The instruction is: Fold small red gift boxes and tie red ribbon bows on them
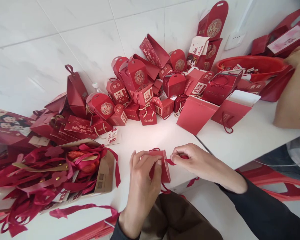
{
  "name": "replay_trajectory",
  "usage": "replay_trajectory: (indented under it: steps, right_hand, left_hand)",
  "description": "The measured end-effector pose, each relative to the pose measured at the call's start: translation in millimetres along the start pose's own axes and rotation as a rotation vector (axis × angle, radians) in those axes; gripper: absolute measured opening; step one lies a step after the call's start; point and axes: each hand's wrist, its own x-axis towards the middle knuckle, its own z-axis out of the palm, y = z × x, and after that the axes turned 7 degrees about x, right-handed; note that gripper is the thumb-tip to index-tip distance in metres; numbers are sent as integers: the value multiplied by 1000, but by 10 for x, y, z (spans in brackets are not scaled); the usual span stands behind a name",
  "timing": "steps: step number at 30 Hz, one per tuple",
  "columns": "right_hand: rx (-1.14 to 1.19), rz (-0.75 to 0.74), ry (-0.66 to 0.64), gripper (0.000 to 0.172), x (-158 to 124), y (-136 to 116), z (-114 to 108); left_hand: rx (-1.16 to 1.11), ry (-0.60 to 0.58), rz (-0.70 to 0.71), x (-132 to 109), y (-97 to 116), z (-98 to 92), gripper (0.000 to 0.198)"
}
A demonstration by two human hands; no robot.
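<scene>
My left hand (141, 181) grips a small red gift box (163, 166) at the front edge of the white table (252, 133), fingers curled round its left side. My right hand (192, 160) pinches a red ribbon (170, 162) that runs from the box's right side. Both hands are closed, close together, just above the table's edge. Part of the box is hidden behind my left fingers.
A big heap of red gift boxes (145, 93) lies against the tiled wall. A cardboard box of red ribbons (52, 173) sits at left. A red basin (252, 65) stands at back right, beside another person's brown sleeve (293, 90).
</scene>
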Motion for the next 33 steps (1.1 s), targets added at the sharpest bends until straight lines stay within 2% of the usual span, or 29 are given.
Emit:
replay_trajectory:
  steps: [4,8,10,13,15,17,20,24,26,30,33]
  right_hand:
    - [0,-7,-3,30,40,-51,8]
    - [-13,-37,-24,34,60,-56,35]
    - [-9,-93,53,29,51,-47,58]
    - [-43,-255,194,26,36,-53,105]
    - [-35,-312,155,24,48,-76,141]
    - [18,-310,81,16,82,-110,179]
    - [55,-307,45,9,151,-155,241]
    - [28,-322,3,11,213,-168,332]
    - [-1,-322,10,10,227,-159,373]
    - [-55,-310,24,9,240,-150,417]
    - [-81,-291,5,12,248,-161,422]
  left_hand:
    - [-114,-8,-31,31,26,-6,19]
    - [-211,4,-122,23,35,12,14]
    - [-259,44,-182,10,40,10,13]
    - [-358,140,-274,3,54,-28,16]
    - [-416,201,-309,0,54,-64,19]
    - [-437,248,-334,-15,36,-90,19]
    - [-427,290,-364,-68,-12,-97,19]
    - [-465,377,-425,-151,-40,-79,14]
    - [-519,433,-484,-184,-50,-69,20]
    - [-603,441,-633,-238,-113,-46,27]
    - [-670,442,-672,-262,-151,-41,25]
